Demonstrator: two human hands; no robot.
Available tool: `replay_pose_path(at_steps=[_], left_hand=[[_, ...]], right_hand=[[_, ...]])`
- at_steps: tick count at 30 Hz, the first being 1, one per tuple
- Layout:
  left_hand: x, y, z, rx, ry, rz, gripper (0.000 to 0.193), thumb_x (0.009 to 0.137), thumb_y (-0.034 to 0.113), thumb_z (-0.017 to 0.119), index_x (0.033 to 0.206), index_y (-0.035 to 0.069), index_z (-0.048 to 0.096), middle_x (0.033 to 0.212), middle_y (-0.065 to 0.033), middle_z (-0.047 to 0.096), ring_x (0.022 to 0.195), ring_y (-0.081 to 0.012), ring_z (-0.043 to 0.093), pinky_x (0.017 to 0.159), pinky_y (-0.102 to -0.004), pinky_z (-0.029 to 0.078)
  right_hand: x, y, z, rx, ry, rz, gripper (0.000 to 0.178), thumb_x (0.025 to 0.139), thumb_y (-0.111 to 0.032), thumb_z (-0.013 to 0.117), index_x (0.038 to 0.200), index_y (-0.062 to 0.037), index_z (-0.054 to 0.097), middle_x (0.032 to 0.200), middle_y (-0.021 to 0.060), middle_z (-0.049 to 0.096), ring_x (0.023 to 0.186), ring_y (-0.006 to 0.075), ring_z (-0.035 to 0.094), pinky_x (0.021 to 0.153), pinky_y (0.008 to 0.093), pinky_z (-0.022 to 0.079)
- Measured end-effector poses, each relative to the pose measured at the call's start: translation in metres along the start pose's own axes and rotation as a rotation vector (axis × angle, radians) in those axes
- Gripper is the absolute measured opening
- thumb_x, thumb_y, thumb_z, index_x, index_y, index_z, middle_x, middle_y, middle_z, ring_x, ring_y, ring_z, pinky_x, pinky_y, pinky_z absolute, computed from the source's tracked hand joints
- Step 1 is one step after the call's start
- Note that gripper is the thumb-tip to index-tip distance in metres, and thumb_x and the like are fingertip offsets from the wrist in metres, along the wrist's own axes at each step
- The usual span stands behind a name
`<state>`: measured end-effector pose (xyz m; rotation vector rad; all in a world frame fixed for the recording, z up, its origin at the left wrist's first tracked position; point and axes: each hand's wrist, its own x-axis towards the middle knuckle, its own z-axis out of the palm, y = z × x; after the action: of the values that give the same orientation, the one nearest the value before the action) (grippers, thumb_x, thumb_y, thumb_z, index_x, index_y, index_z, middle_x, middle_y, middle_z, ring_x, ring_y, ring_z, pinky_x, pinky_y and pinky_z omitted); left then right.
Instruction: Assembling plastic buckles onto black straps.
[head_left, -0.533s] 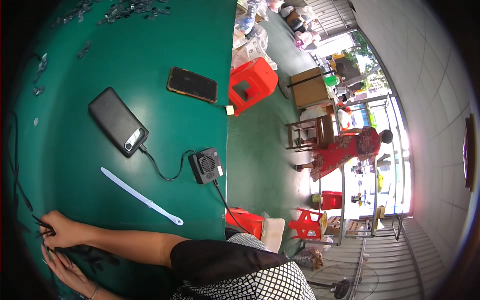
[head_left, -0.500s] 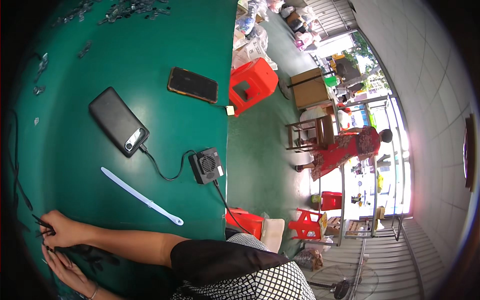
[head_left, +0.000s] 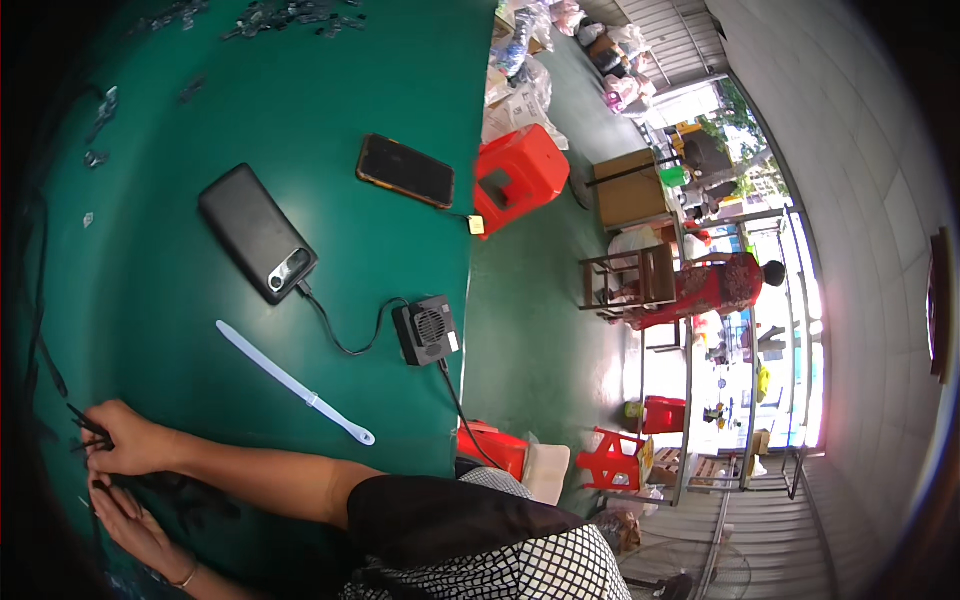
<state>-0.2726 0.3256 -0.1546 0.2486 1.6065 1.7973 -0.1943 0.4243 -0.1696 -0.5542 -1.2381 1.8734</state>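
At the lower left, my right hand (head_left: 130, 440) is closed around several thin black strips (head_left: 92, 430), their ends sticking out past the fingers. Just below it, my left hand (head_left: 140, 530) lies with its fingers stretched out, the fingertips close to the right hand. More dark strips (head_left: 195, 500) lie on the green table beside the hands; shadow hides their shape. Past the right forearm rests a pale blue flat strap (head_left: 285, 378) with a hole at its wider end.
On the green table (head_left: 300, 90) lie a black power bank (head_left: 245, 220), cabled to a small vented black box (head_left: 428, 330), and a phone (head_left: 405, 172). Clear small pieces (head_left: 290, 15) are heaped at the far edge. A red stool (head_left: 520, 175) stands beside the table; a person in red (head_left: 720, 285) is beyond.
The view has shifted slightly, so the table things sit further right. The left hand's fingers have drawn closer together. The right hand keeps its grip. The distant person has changed posture.
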Motion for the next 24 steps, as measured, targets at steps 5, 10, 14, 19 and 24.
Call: replay_pose_path(at_steps=[5, 10, 14, 19, 24], left_hand=[[0.011, -0.030, -0.018, -0.079, -0.146, 0.078, 0.035, 0.093, 0.017, 0.044, 0.120, -0.005, 0.044, 0.075, 0.0010, 0.048, 0.048, 0.0006, 0.028, 0.042, -0.0149, 0.023], [0.002, -0.020, 0.003, -0.117, -0.168, 0.107, 0.035, 0.093, 0.013, 0.043, 0.122, -0.006, 0.042, 0.072, 0.0006, 0.049, 0.049, 0.0001, 0.032, 0.043, -0.0153, 0.025], [0.003, -0.013, 0.008, -0.153, -0.134, 0.086, 0.032, 0.093, 0.013, 0.043, 0.120, -0.004, 0.045, 0.068, 0.0020, 0.048, 0.048, 0.0002, 0.031, 0.041, -0.0156, 0.025], [0.000, 0.005, 0.001, -0.139, -0.092, 0.037, 0.026, 0.091, 0.014, 0.047, 0.110, -0.003, 0.052, 0.077, -0.0039, 0.059, 0.050, -0.0021, 0.035, 0.043, -0.0177, 0.025], [0.003, 0.002, -0.004, -0.280, -0.192, -0.029, 0.024, 0.090, 0.014, 0.048, 0.109, 0.000, 0.055, 0.080, -0.0036, 0.058, 0.050, -0.0023, 0.038, 0.044, -0.0165, 0.029]], right_hand=[[-0.004, 0.001, -0.009, 0.170, -0.081, 0.044, 0.016, 0.075, 0.001, 0.057, 0.085, 0.0037, 0.045, 0.070, 0.0061, 0.055, 0.062, 0.0097, 0.058, 0.056, 0.0238, 0.047], [-0.005, -0.007, -0.013, 0.094, -0.106, 0.082, 0.014, 0.080, -0.001, 0.058, 0.089, 0.0028, 0.049, 0.076, 0.0047, 0.059, 0.073, 0.0095, 0.058, 0.068, 0.0235, 0.045], [-0.003, -0.011, -0.010, -0.027, -0.081, 0.161, 0.018, 0.078, -0.003, 0.062, 0.092, 0.0033, 0.051, 0.078, 0.0060, 0.060, 0.077, 0.0115, 0.060, 0.068, 0.0241, 0.047], [-0.002, -0.026, 0.009, -0.210, 0.019, 0.270, 0.014, 0.078, -0.007, 0.062, 0.087, 0.0016, 0.055, 0.073, 0.0029, 0.059, 0.070, 0.0090, 0.057, 0.062, 0.0238, 0.046], [-0.009, -0.020, 0.005, -0.216, 0.109, 0.289, 0.009, 0.074, -0.005, 0.066, 0.074, -0.0028, 0.057, 0.068, -0.0035, 0.053, 0.062, 0.0041, 0.045, 0.055, 0.0196, 0.037]])
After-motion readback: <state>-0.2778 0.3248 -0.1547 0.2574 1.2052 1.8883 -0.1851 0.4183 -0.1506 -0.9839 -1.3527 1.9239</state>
